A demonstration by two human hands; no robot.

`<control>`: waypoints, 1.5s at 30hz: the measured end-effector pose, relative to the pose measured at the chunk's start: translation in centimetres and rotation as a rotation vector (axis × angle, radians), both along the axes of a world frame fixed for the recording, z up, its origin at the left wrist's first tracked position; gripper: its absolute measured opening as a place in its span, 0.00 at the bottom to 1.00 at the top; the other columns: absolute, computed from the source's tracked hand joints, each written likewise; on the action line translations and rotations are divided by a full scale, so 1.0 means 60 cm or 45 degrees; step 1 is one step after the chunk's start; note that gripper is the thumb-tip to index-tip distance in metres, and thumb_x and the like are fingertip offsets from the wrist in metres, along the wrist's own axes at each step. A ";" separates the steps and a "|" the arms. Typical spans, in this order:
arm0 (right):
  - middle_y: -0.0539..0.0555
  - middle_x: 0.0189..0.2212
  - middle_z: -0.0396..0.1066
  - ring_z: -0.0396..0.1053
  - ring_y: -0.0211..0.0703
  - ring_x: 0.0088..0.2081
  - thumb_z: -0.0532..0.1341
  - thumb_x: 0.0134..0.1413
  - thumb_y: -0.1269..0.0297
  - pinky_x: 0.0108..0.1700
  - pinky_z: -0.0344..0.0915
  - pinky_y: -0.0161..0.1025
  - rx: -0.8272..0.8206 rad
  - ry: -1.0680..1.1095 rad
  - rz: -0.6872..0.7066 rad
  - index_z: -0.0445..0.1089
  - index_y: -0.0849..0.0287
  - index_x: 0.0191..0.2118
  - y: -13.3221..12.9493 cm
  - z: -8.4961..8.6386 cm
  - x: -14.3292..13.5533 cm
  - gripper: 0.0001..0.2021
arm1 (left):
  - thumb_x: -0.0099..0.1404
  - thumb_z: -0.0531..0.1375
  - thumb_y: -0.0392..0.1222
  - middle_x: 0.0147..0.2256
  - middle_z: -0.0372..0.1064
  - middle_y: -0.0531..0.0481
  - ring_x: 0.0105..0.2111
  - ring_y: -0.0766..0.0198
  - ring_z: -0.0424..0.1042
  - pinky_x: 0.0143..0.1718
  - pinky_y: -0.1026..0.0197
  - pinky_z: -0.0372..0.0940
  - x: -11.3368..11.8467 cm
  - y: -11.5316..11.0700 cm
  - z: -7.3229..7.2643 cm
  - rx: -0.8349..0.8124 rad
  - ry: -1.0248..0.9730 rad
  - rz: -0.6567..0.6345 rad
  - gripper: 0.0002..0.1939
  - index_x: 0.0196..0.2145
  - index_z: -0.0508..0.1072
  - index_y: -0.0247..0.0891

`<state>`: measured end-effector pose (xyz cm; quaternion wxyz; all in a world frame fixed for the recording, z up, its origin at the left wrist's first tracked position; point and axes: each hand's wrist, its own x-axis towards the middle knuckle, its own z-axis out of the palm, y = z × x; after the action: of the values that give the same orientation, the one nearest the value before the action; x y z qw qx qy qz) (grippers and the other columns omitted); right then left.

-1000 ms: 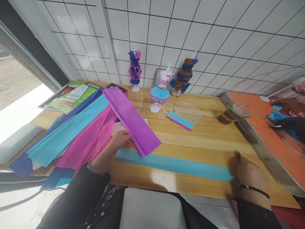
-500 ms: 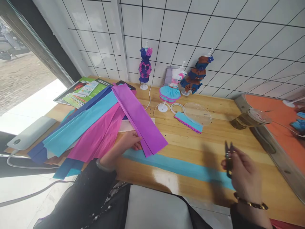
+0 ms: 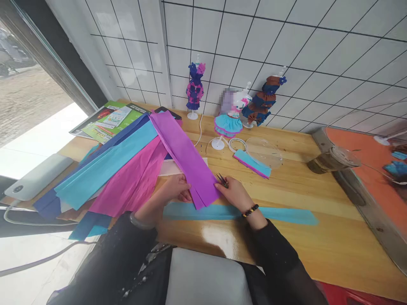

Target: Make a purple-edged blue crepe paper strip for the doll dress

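Purple strips (image 3: 186,156), fabric or paper, lie slantwise over the fanned pile, their lower ends between my two hands. My left hand (image 3: 174,188) is closed at their left edge, fingers curled and pinching it. In my right hand (image 3: 235,192) are dark thread snips (image 3: 222,181), points up and to the left, while the fingertips touch the purple strips' right edge. A long light-blue strip (image 3: 282,215) lies flat on the table, passing beneath my right wrist. Left of the purple strips fan pink strips (image 3: 130,182) and light-blue strips (image 3: 108,169).
Three small dressed forms stand by the tiled wall, one in a blue-and-pink dress (image 3: 194,91). Near them lie a tape roll (image 3: 237,145) and a small folded stack (image 3: 252,163). A drink cup (image 3: 332,161) is at right. Leaflets (image 3: 110,120) and a white device (image 3: 38,177) sit left.
My right hand has moved left with the thread snips, from the right side of the table to the purple strips' edge. The long light-blue strip has shifted slightly. My left hand stays put.
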<state>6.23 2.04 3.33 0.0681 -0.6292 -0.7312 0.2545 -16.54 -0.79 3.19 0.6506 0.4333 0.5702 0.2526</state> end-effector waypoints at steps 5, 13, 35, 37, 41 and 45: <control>0.56 0.27 0.69 0.64 0.40 0.28 0.54 0.51 0.58 0.27 0.49 0.34 -0.015 -0.085 0.041 0.66 0.62 0.30 0.022 -0.002 -0.035 0.12 | 0.54 0.59 0.46 0.19 0.70 0.51 0.19 0.64 0.71 0.19 0.67 0.64 -0.006 0.004 -0.006 0.012 -0.046 0.054 0.14 0.34 0.62 0.35; 0.57 0.27 0.70 0.65 0.43 0.29 0.51 0.54 0.56 0.26 0.48 0.35 0.189 -0.118 -0.149 0.66 0.62 0.34 0.061 -0.008 -0.045 0.14 | 0.53 0.60 0.42 0.24 0.70 0.50 0.23 0.63 0.73 0.19 0.67 0.65 0.005 0.027 -0.012 0.064 -0.156 0.264 0.13 0.34 0.61 0.36; 0.54 0.25 0.71 0.67 0.40 0.25 0.54 0.52 0.67 0.24 0.46 0.34 0.389 -0.329 0.260 0.64 0.59 0.33 -0.073 0.011 -0.089 0.04 | 0.55 0.56 0.57 0.28 0.72 0.44 0.18 0.65 0.70 0.16 0.66 0.62 0.027 0.036 -0.015 -0.053 -0.025 0.016 0.20 0.28 0.66 0.33; 0.54 0.25 0.71 0.67 0.40 0.25 0.54 0.51 0.67 0.24 0.47 0.34 0.397 -0.344 0.302 0.64 0.59 0.33 -0.078 0.013 -0.094 0.04 | 0.55 0.56 0.52 0.23 0.72 0.46 0.17 0.65 0.69 0.16 0.67 0.62 0.029 0.034 -0.014 -0.055 -0.005 -0.006 0.16 0.28 0.66 0.33; 0.54 0.26 0.71 0.67 0.40 0.27 0.54 0.51 0.68 0.26 0.50 0.33 0.350 -0.167 0.305 0.65 0.59 0.34 -0.089 0.014 -0.097 0.05 | 0.55 0.56 0.45 0.20 0.70 0.49 0.17 0.67 0.69 0.17 0.68 0.60 0.027 0.028 -0.007 -0.028 -0.004 -0.008 0.10 0.29 0.67 0.33; 0.53 0.27 0.69 0.65 0.39 0.28 0.53 0.54 0.58 0.30 0.55 0.34 0.231 0.399 0.050 0.64 0.59 0.35 -0.092 0.014 -0.081 0.10 | 0.53 0.58 0.45 0.18 0.68 0.51 0.17 0.68 0.68 0.17 0.69 0.59 0.022 0.022 -0.004 -0.020 -0.102 -0.043 0.11 0.29 0.68 0.33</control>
<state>1.34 -3.51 4.17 0.2326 -0.5587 -0.7438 0.2837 -15.21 0.55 2.94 0.6805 0.4272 0.5383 0.2544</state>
